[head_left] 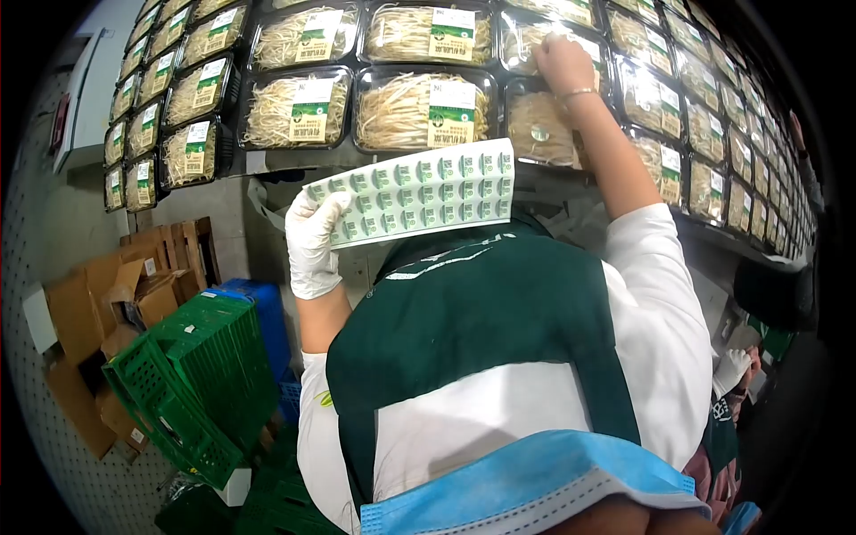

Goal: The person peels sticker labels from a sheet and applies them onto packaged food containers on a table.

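Observation:
My left hand, in a white glove, grips the left end of a sheet of stickers printed with rows of small green labels and codes. The sheet tilts in front of my green apron, just below the front row of packs. My bare right hand rests over a clear-topped pack of bean sprouts, its fingers curled together at the film. Whatever is under those fingertips is hidden. Below my wrist lies another bean sprout pack with a small round mark on its film. Packs to its left carry green and white labels.
Rows of packed bean sprouts cover the table and run far to the right. Green plastic crates and cardboard boxes stand on the floor at left. Another person's gloved hand shows at right.

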### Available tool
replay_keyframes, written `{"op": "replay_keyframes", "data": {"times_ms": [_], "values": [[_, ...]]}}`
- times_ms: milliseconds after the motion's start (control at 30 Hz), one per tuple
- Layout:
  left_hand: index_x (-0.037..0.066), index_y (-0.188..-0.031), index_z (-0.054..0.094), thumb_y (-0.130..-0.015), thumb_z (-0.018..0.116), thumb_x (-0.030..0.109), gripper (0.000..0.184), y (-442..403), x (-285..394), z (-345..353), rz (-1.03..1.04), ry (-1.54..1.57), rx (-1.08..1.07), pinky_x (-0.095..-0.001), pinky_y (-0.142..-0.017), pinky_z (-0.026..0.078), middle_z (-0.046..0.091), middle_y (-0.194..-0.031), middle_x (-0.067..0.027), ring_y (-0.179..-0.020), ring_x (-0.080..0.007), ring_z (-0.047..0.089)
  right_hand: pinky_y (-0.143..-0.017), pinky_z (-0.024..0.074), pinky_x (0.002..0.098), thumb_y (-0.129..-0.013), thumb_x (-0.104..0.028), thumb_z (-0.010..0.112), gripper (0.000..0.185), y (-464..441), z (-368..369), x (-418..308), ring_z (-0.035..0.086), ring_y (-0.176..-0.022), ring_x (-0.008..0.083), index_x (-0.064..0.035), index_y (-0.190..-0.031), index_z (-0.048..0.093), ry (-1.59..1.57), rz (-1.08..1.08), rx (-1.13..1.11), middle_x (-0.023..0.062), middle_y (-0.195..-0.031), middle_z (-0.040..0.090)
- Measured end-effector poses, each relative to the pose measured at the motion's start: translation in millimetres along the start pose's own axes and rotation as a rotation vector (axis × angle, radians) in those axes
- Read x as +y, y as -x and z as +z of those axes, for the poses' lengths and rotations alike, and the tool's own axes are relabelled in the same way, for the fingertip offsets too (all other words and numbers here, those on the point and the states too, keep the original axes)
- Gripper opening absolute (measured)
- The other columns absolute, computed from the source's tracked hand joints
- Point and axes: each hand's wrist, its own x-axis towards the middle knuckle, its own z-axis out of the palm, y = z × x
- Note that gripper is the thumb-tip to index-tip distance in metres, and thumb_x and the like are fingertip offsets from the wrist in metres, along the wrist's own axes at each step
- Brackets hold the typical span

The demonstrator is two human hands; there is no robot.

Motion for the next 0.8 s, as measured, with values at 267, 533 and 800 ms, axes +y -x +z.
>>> {"op": "replay_keyframes", "data": {"times_ms": [267, 533, 800], "values": [[-0.008, -0.114, 0.045, -0.072, 0.052, -0.006, 0.043, -31.6, 18.1, 24.7, 0.214, 0.132, -0.026, -0.0258, -0.078, 0.047, 0.058, -0.102, -0.0184, -0.089, -0.0184, 0.059, -0.056, 0.0413, 0.0216, -0.080, -0.024, 0.060, 0.028, 39.6, -63.3, -21.2, 0.050, -0.063, 0.0068, -0.0062, -0.101, 0.054, -1.068, -0.076, -0.206, 0.0004, -0.069, 0.056], [-0.004, -0.097, 0.055, -0.073, 0.056, -0.005, 0.024, -29.3, 34.9, -21.2, 0.247, 0.167, -0.055, -0.0280, -0.071, 0.051, 0.062, -0.091, -0.0150, -0.078, -0.0177, 0.061, -0.053, 0.0386, 0.0155, -0.078, -0.009, 0.061, 0.028, 102.5, -88.6, -131.4, 0.049, -0.062, 0.0016, 0.0009, -0.103, 0.053, -1.504, -0.110, -0.236, -0.0011, -0.070, 0.056], [-0.006, -0.105, 0.053, -0.072, 0.057, -0.008, 0.033, -18.5, 56.5, -57.0, 0.322, 0.047, -0.248, -0.0287, -0.080, 0.048, 0.056, -0.108, -0.0178, -0.096, -0.0196, 0.057, -0.058, 0.0438, 0.0162, -0.077, -0.008, 0.062, 0.022, 136.9, -97.9, -176.8, 0.055, -0.067, 0.0036, 0.0048, -0.093, 0.054, -1.566, 0.058, -0.298, 0.0034, -0.074, 0.062]]}}
